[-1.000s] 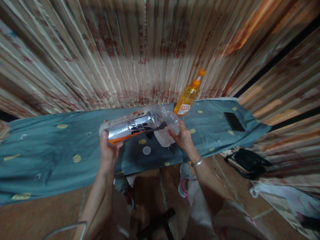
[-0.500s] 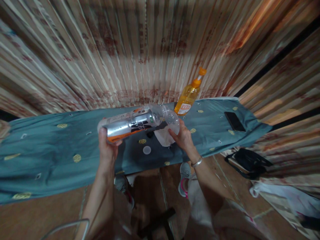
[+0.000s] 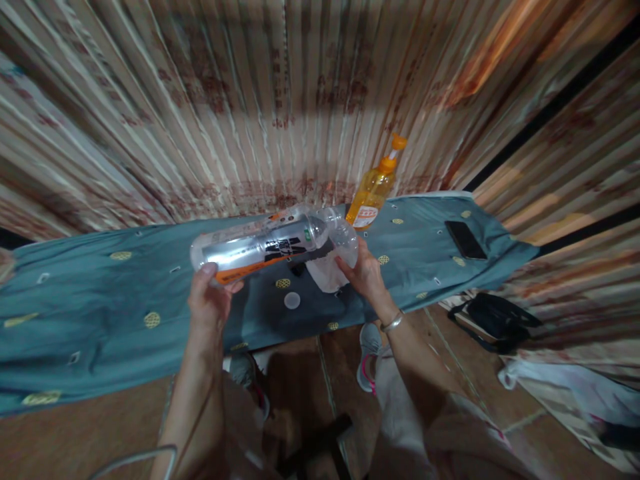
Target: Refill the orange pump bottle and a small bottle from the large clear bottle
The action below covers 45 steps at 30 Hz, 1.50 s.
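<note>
My left hand (image 3: 210, 297) is closed around the base end of a large clear plastic bottle (image 3: 260, 250) with a silver, black and orange label. The bottle lies nearly level in the air above the bed-like surface, its shoulder and neck pointing right. My right hand (image 3: 367, 270) is closed on a clear plastic cup-shaped piece (image 3: 347, 240) at the bottle's neck end. Whether the two touch I cannot tell. Beneath them lies a white, paper-like sheet (image 3: 325, 275), partly hidden. A small round whitish disc (image 3: 292, 301) rests nearer to me.
A yellow pump bottle (image 3: 371, 197) stands at the back, beyond my right hand. On the teal cloth (image 3: 100, 300) a black phone (image 3: 465, 240) lies to the right. A black bag (image 3: 493, 320) sits on the floor. Pleated curtains (image 3: 250, 100) hang behind.
The bottle has turned slightly in my left hand, which has shifted a little left and down. My right hand stays almost where it was.
</note>
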Each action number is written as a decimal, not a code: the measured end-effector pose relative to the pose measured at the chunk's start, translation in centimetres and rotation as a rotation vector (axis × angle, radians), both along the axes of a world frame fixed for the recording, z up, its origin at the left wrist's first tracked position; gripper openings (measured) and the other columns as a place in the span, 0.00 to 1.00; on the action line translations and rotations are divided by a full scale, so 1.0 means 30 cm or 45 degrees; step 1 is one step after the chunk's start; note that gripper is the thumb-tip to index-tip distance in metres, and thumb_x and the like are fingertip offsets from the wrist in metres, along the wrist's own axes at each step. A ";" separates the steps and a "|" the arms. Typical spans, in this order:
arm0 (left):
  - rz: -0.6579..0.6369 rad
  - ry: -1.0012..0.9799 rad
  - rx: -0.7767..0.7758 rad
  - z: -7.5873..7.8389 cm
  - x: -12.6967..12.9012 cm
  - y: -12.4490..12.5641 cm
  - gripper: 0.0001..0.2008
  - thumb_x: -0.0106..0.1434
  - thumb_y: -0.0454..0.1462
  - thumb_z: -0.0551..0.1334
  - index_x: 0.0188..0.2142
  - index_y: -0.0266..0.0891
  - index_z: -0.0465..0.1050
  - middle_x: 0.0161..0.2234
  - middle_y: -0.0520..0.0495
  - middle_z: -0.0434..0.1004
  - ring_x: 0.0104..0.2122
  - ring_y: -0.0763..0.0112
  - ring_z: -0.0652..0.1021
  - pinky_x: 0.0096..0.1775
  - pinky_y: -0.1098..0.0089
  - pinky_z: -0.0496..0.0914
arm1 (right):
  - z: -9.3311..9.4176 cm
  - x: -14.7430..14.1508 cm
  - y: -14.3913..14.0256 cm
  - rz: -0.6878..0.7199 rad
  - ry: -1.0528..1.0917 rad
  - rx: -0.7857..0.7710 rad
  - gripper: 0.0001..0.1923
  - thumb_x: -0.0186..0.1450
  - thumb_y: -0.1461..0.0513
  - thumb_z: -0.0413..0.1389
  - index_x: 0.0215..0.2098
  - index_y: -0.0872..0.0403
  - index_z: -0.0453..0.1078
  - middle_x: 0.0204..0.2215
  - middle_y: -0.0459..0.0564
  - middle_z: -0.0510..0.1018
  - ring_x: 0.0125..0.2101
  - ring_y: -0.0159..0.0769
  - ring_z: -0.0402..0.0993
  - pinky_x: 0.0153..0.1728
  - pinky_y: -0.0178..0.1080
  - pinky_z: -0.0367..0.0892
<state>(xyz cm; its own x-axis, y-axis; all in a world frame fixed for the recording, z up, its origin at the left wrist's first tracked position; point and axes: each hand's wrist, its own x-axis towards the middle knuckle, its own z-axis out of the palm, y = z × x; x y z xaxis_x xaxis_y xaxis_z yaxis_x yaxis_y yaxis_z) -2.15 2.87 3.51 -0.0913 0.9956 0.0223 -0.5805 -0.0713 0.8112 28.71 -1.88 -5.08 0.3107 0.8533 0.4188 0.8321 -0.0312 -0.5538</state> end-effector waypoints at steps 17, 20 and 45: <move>-0.023 0.013 0.190 -0.038 -0.008 0.049 0.23 0.49 0.45 0.73 0.43 0.38 0.79 0.24 0.52 0.79 0.19 0.73 0.73 0.15 0.77 0.60 | -0.029 0.004 0.009 -0.001 -0.099 0.107 0.38 0.72 0.42 0.54 0.67 0.61 0.61 0.49 0.69 0.85 0.47 0.57 0.85 0.46 0.53 0.80; -0.022 0.023 0.221 -0.028 -0.006 0.044 0.21 0.50 0.45 0.73 0.42 0.37 0.78 0.24 0.52 0.78 0.18 0.74 0.71 0.15 0.77 0.59 | -0.027 0.001 0.010 0.004 -0.109 0.132 0.38 0.73 0.42 0.54 0.67 0.62 0.61 0.47 0.69 0.85 0.45 0.57 0.85 0.44 0.53 0.80; 0.061 0.202 0.290 0.051 0.010 0.005 0.38 0.47 0.49 0.77 0.56 0.42 0.75 0.46 0.42 0.84 0.23 0.73 0.75 0.14 0.80 0.60 | -0.031 0.000 0.012 0.009 -0.097 0.169 0.37 0.72 0.45 0.56 0.68 0.62 0.60 0.48 0.69 0.84 0.45 0.57 0.84 0.45 0.55 0.81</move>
<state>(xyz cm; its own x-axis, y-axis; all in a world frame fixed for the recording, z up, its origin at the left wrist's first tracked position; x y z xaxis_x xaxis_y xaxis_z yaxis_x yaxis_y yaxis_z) -1.85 3.03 5.04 -0.1155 0.9579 0.2629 -0.4390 -0.2866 0.8515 28.70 -1.53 -6.01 0.2680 0.7911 0.5499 0.8717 0.0439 -0.4880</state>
